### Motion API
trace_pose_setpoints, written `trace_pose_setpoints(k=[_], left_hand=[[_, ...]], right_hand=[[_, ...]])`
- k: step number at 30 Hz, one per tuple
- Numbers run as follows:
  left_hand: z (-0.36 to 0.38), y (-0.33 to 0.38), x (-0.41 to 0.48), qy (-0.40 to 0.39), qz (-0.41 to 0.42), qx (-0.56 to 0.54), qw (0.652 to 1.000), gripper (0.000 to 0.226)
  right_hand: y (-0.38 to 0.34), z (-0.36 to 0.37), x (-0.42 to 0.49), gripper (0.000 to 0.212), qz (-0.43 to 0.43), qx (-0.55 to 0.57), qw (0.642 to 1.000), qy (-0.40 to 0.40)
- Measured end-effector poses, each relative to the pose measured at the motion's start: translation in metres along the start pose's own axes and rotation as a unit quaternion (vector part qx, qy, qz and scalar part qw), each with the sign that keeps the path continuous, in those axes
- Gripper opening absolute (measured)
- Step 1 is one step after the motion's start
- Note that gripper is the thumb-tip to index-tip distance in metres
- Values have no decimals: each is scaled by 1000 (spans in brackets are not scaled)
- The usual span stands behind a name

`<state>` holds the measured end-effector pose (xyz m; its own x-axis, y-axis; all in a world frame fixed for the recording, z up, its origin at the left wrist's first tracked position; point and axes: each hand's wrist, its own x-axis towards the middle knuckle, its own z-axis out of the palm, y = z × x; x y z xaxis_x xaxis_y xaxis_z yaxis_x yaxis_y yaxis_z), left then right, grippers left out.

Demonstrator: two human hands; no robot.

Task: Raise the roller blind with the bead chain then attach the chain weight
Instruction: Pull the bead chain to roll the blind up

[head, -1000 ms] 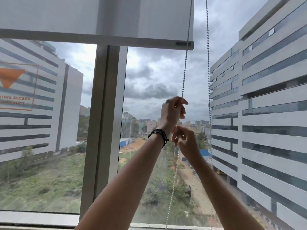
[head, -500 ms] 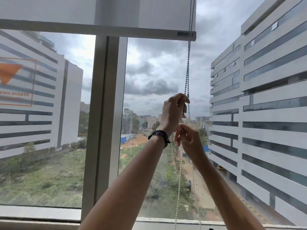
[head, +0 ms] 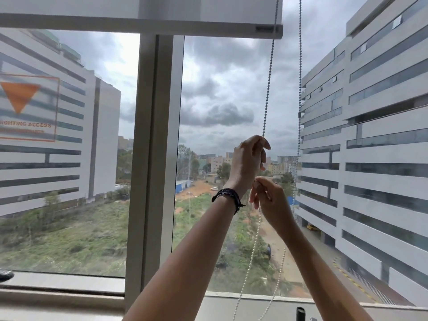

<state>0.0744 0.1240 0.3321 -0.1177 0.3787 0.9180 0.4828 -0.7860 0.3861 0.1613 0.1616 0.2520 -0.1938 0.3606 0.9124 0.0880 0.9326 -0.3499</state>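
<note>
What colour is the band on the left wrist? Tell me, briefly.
Black: the corded wristband on the left wrist shows clearly in the head view.

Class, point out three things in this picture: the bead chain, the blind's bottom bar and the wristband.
bead chain (head: 268, 89): head view, the slanted strand, halfway up.
blind's bottom bar (head: 139, 26): head view, middle of its front face.
wristband (head: 228, 196): head view, dark cords across the wrist.

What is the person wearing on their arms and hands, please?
Both forearms are bare, with no sleeves or gloves. Behind the left hand, the wrist carries a dark multi-strand cord bracelet with loose ends sticking out. The right hand has a bare wrist.
</note>
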Motion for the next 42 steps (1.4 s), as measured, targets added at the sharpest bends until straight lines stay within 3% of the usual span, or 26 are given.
trace_pose_setpoints(k=[14,38,42], left_hand=[[4,-20,-32,-26,-48,0,999,27],[13,-69,-104,-79,-132,9,988,29],[12,-71,-115,-79,-150,-13,985,28]], right_hand=[[20,7,-34,42,-2,-39,999,-9],[57,31,-106,39,161,-12,986,-36],[57,34,-116,47,185,-1,982,-42]])
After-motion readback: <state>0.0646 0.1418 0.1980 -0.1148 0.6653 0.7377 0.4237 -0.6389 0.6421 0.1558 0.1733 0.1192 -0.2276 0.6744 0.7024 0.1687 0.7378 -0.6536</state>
